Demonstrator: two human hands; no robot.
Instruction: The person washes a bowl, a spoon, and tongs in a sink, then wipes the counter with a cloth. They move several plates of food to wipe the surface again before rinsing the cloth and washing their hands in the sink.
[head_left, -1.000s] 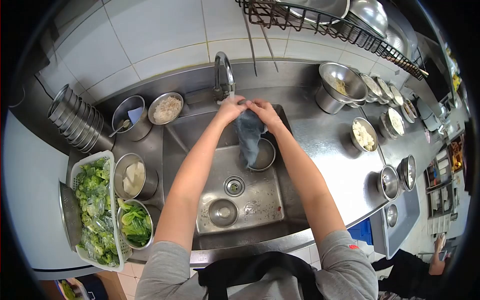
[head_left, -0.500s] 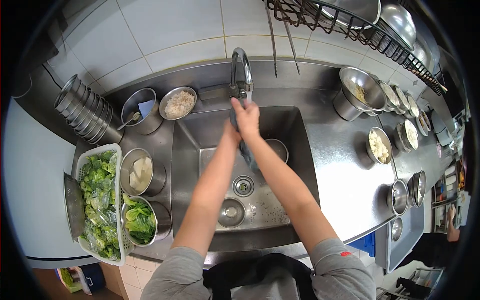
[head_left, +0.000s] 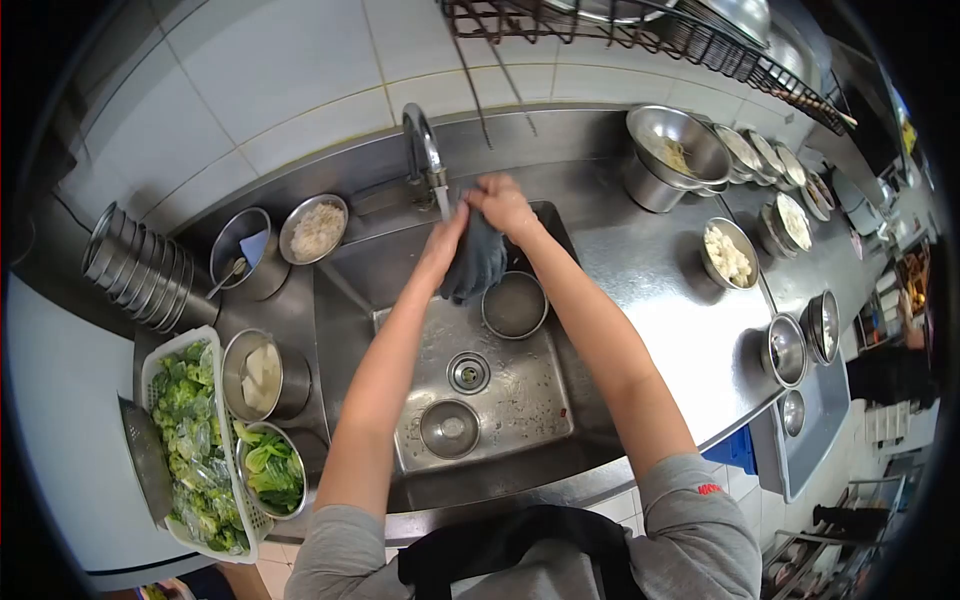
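Both my hands hold a wet dark grey cloth (head_left: 476, 262) over the steel sink (head_left: 520, 400), just under the curved faucet (head_left: 424, 150). My left hand (head_left: 447, 235) grips the cloth's left side. My right hand (head_left: 500, 203) grips its top, a little higher and nearer the wall. The cloth hangs bunched between them. Below it in the basin stands a round steel bowl (head_left: 515, 305).
The sink holds a drain (head_left: 468, 372) and a small steel bowl (head_left: 448, 428). To the left are a white basket of broccoli (head_left: 190, 440), steel pots of greens (head_left: 270, 468) and white pieces (head_left: 260, 368), and stacked bowls (head_left: 140, 265). Steel ingredient bowls (head_left: 728, 254) line the right counter.
The view has shifted. My hands were pressed together on the cloth under the faucet; now they have parted slightly and the cloth is bunched shorter between them.
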